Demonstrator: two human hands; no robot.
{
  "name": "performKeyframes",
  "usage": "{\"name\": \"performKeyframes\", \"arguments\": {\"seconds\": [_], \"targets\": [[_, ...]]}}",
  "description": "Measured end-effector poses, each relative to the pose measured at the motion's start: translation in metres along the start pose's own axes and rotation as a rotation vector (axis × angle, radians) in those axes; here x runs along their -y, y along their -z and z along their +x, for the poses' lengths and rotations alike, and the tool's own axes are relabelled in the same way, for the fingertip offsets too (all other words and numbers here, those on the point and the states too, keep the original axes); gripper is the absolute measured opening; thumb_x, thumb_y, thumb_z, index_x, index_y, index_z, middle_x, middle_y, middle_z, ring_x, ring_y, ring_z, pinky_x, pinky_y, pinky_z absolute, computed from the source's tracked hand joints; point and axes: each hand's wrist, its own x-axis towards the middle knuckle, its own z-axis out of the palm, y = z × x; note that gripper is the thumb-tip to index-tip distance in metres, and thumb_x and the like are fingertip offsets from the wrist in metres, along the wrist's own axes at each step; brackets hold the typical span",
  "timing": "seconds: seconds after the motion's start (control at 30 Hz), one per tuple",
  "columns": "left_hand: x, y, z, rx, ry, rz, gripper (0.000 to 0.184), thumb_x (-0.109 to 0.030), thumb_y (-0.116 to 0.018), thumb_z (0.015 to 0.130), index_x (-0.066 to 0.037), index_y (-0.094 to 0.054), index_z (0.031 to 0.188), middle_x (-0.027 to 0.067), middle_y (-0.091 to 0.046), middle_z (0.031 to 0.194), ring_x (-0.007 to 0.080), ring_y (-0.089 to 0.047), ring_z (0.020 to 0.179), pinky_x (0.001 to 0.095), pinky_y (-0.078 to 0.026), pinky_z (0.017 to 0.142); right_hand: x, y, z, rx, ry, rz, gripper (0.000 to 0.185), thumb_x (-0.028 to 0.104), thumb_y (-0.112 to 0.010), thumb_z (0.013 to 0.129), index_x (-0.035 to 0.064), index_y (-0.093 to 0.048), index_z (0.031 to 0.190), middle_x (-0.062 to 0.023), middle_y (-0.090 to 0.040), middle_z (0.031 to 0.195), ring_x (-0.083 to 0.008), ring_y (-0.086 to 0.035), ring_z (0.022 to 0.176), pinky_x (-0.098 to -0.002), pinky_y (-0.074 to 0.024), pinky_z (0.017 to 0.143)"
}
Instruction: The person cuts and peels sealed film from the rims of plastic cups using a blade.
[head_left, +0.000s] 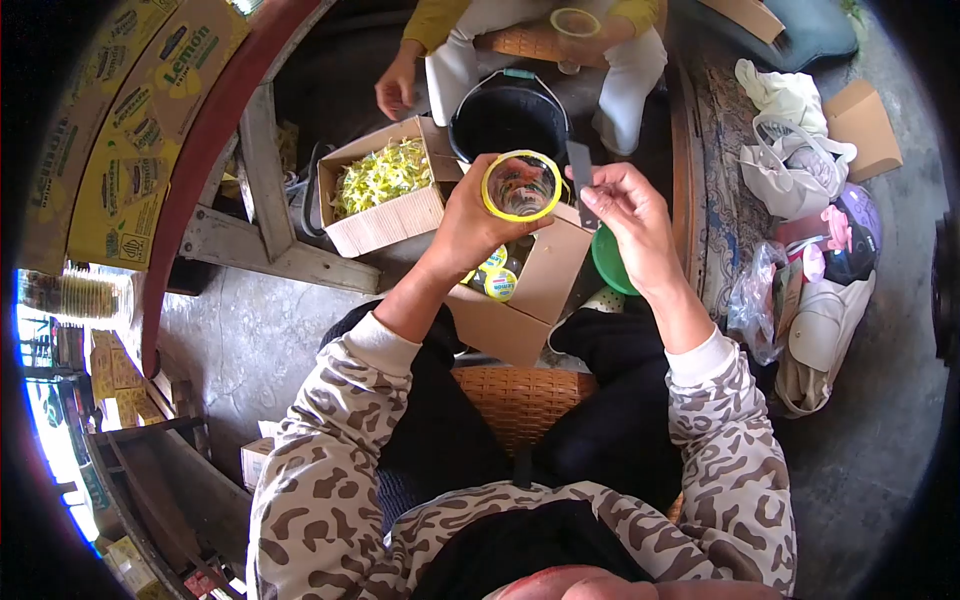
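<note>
In my left hand (467, 222) is a clear cup with a yellow rim (521, 187), its round end turned up toward me. The fingers of my right hand (630, 205) pinch a flat grey blade (579, 175), which points away from me close to the cup's right side. Its handle, if any, is hidden in the fingers. Just below the cup an open cardboard box (512, 325) holds several lids or cups with yellow Lemon labels (498, 278). Behind the cup stands a black bucket (508, 118) with a wire handle.
A carton (375, 235) full of yellow strips (385, 180) lies left of the bucket. Partly hidden, a green basin (610, 262) sits at right. Another person (450, 30) sits opposite, holding a cup (575, 28). Bags (830, 320) line the right; Lemon cartons (150, 130) stack at left.
</note>
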Motion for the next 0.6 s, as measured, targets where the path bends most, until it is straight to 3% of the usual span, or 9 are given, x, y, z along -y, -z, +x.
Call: {"name": "performKeyframes", "arguments": {"seconds": [0.03, 0.13, 0.27, 0.6], "targets": [[0.000, 0.000, 0.000, 0.002, 0.002, 0.038, 0.058, -0.010, -0.089, 0.069, -0.001, -0.052, 0.114, 0.0079, -0.063, 0.110, 0.0149, -0.060, 0.106, 0.0304, -0.049, 0.094, -0.001, -0.003, -0.001, 0.009, -0.015, 0.049, 0.010, 0.005, -0.065, 0.093, 0.0031, -0.060, 0.102, 0.0070, -0.054, 0.084, 0.0008, -0.045, 0.074, -0.0171, -0.0365, 0.063], [-0.001, -0.002, -0.001, 0.018, 0.003, 0.072, 0.061, -0.010, -0.089, 0.068, -0.002, -0.053, 0.116, 0.0080, -0.064, 0.111, 0.0152, -0.061, 0.106, 0.0308, -0.048, 0.094, -0.001, -0.005, -0.001, 0.048, -0.017, 0.008, 0.009, 0.005, -0.065, 0.093, 0.0030, -0.060, 0.101, 0.0069, -0.055, 0.084, 0.0011, -0.046, 0.075, -0.0167, -0.0370, 0.064], [-0.008, -0.003, -0.003, 0.022, -0.012, 0.214, 0.065, -0.011, -0.090, 0.066, -0.001, -0.054, 0.120, 0.0080, -0.065, 0.112, 0.0152, -0.062, 0.106, 0.0302, -0.048, 0.094, 0.000, -0.001, 0.000, 0.076, -0.070, 0.019, 0.009, 0.003, -0.065, 0.093, 0.0023, -0.061, 0.101, 0.0024, -0.061, 0.091, -0.0027, -0.055, 0.084, -0.0203, -0.0461, 0.076], [-0.015, -0.002, -0.007, 0.009, -0.085, 0.324, 0.059, -0.003, -0.084, 0.067, -0.002, -0.054, 0.118, 0.0106, -0.068, 0.110, 0.0196, -0.065, 0.103, 0.0323, -0.050, 0.091, 0.000, 0.001, 0.002, 0.095, -0.005, -0.118, 0.009, 0.001, -0.064, 0.092, 0.0001, -0.059, 0.100, -0.0014, -0.062, 0.090, -0.0063, -0.056, 0.084, -0.0222, -0.0473, 0.077]]}}
